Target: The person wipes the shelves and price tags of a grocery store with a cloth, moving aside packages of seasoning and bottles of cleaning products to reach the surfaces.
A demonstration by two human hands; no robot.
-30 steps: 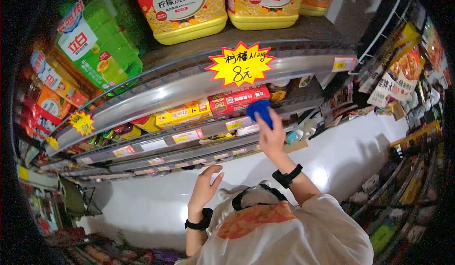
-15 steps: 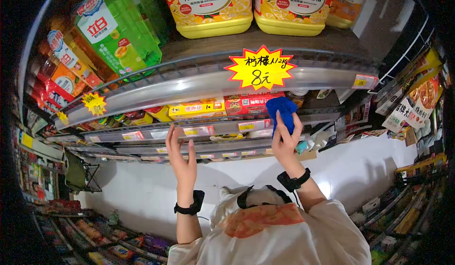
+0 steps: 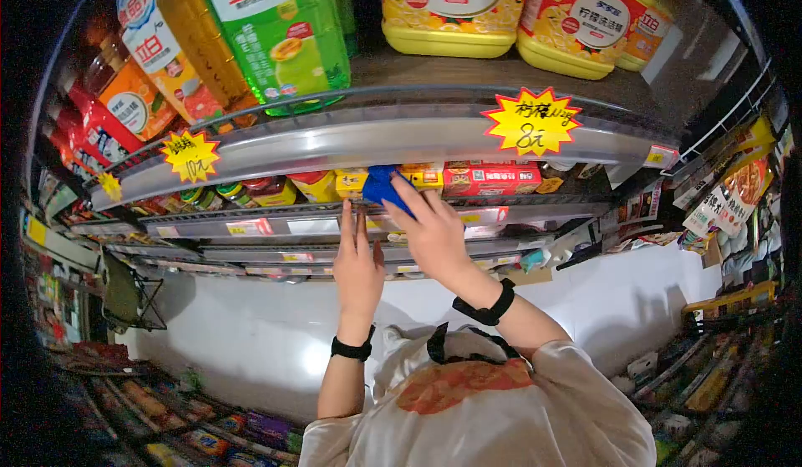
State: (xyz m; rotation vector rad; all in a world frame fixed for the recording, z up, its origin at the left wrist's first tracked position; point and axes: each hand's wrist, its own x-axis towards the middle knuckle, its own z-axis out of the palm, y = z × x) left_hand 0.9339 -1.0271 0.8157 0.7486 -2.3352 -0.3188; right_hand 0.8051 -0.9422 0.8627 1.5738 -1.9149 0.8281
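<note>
My right hand (image 3: 432, 231) is closed round a bunched blue cloth (image 3: 387, 188), which lies against the yellow boxes (image 3: 422, 175) on the second shelf and hides part of them. Left of it, my left hand (image 3: 359, 254) is held up at the shelf's front edge, fingers extended, with nothing visible in it. Whether its fingertips touch the edge cannot be made out. To the right of the cloth are red boxes (image 3: 491, 178); jars with yellow labels (image 3: 316, 186) stand to its left.
The upper shelf rail (image 3: 334, 139) crosses above both hands, bearing starburst price signs (image 3: 532, 121). Green (image 3: 280, 37) and yellow (image 3: 451, 7) detergent bottles stand over it. A folding stool (image 3: 125, 291) is at the left, and hanging packets (image 3: 735, 191) are at the right.
My right hand has moved left along the shelf with the blue cloth, from the red boxes to the yellow ones. The two hands are now close together. The view has shifted left.
</note>
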